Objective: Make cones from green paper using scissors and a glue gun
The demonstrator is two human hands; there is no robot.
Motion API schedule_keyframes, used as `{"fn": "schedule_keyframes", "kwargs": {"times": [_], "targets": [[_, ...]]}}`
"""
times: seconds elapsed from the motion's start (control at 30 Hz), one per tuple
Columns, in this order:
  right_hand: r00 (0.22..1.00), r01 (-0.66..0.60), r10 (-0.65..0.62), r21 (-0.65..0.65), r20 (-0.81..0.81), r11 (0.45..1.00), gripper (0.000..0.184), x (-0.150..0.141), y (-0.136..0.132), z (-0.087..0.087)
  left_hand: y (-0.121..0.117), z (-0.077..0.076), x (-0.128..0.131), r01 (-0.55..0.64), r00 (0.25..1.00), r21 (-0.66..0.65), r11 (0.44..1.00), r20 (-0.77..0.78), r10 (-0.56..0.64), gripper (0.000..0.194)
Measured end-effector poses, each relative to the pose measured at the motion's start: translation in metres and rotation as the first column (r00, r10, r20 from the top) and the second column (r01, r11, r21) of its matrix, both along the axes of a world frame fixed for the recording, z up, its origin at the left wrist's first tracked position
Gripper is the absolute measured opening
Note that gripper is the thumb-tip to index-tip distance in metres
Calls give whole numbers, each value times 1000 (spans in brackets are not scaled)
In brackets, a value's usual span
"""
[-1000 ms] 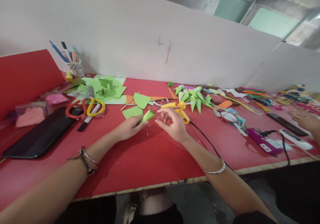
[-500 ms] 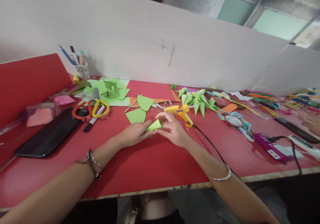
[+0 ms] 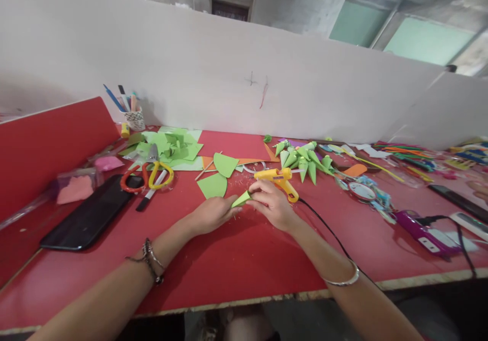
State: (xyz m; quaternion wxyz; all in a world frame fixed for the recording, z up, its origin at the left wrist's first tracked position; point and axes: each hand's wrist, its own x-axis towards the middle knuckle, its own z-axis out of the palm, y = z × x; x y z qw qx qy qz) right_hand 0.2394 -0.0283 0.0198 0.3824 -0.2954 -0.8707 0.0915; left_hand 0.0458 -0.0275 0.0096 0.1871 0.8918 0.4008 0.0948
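I have both hands meeting low over the middle of the red bench [image 3: 236, 267], with a rolled piece of green paper [image 3: 240, 199] between them. Its long axis runs slantwise, from lower left near the left hand [image 3: 213, 213] up to the right and slightly away from me. The wider end, with a dark edge showing, points at the right hand [image 3: 271, 205]; the other end runs in under my left thumb, so I can't tell its tip. My left hand is clamped on that lower end, thumb along the paper. My right thumb and fingertips pinch the upper rim. Just beyond the right hand lies a yellow glue gun [image 3: 275, 177]. Two flat green pieces [image 3: 212, 185] lie beyond the left hand, and farther off to the right I see a cluster of green cones [image 3: 303, 160], tips mostly toward me.
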Motion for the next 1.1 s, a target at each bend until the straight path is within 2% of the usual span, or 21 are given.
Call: {"fn": "schedule_keyframes", "kwargs": {"times": [0.1, 0.23, 0.43, 0.6, 0.77, 0.83, 0.93, 1.1], "targets": [[996, 56, -55, 12, -66, 998, 17, 5, 1, 3, 1, 0, -1, -16, 1000, 19, 1000, -22, 17, 41], [975, 151, -145, 19, -170, 988, 13, 7, 1, 5, 3, 0, -3, -57, 998, 7, 998, 31, 57, 41], [990, 24, -27, -20, -140, 1000, 12, 0, -1, -3, 8, -1, -5, -193, 977, -31, 981, 88, 195, 35], [995, 14, -22, -87, -94, 996, 21, 0, -2, -7, 12, -4, -6, -248, 965, -7, 969, 92, 247, 36], [1000, 8, -9, -220, -2, 975, 31, -7, -1, -18, 13, -4, -5, -338, 933, 17, 941, 141, 332, 32], [1000, 30, -31, -201, -2, 979, 28, -11, 0, -26, 15, -4, -5, -359, 923, 17, 933, 157, 352, 31], [999, 36, -35, -92, 15, 995, 24, -14, 2, -35, 18, -6, -7, -408, 903, 39, 912, 166, 397, 33], [994, 14, -15, 15, 106, 1000, 27, -15, 2, -39, 25, -8, -11, -449, 883, 68, 891, 189, 430, 34]]}}
